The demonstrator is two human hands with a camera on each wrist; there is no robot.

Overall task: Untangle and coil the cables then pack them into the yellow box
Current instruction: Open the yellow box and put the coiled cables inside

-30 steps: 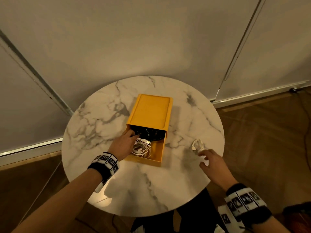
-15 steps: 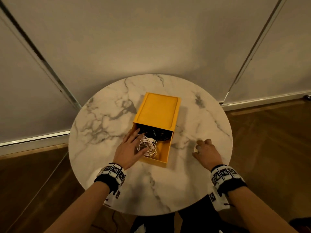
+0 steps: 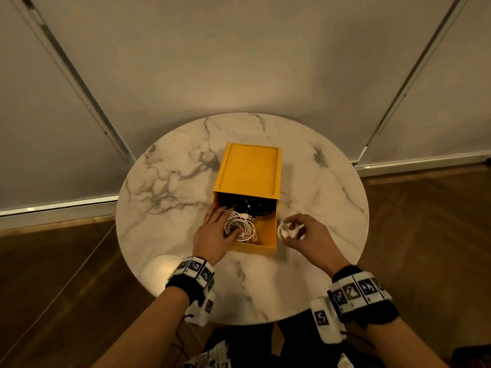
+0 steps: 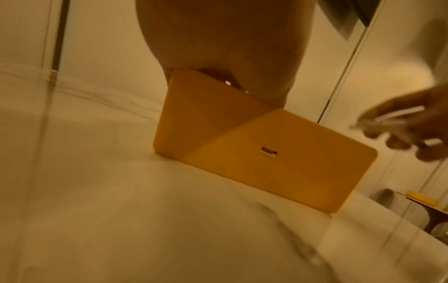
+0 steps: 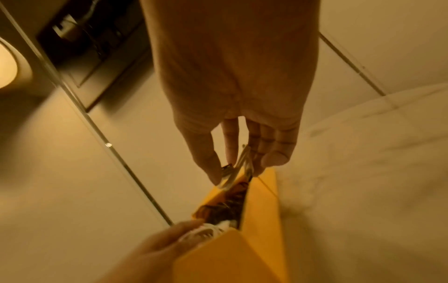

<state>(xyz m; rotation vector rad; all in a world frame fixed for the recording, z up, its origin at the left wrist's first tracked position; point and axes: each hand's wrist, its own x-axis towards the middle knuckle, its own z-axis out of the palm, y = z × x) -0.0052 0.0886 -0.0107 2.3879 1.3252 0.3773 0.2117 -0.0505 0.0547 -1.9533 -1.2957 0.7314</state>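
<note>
The yellow box (image 3: 267, 232) stands mid-table with its sliding lid (image 3: 248, 168) pulled back over the far part. Black cables (image 3: 255, 205) lie under the lid's edge, and a coiled white cable (image 3: 243, 228) fills the open near part. My left hand (image 3: 225, 221) rests flat on that coil, fingers stretched along the box's left wall. Just right of the box, my right hand (image 3: 289, 229) pinches a small coiled white cable (image 3: 284, 231) above the table. The right wrist view shows that small coil (image 5: 240, 166) between thumb and fingers, over the box (image 5: 260, 210).
The round marble table (image 3: 172, 235) stands against pale wall panels, with wooden floor around it. A bright light reflection (image 3: 162, 272) lies on the tabletop near my left wrist. In the left wrist view the box's near end (image 4: 278, 162) has a small slot.
My right hand closed on the small white coil that lay on the table, lifted it and carried it left to the box's side. The left hand stayed in the box on the large coil.
</note>
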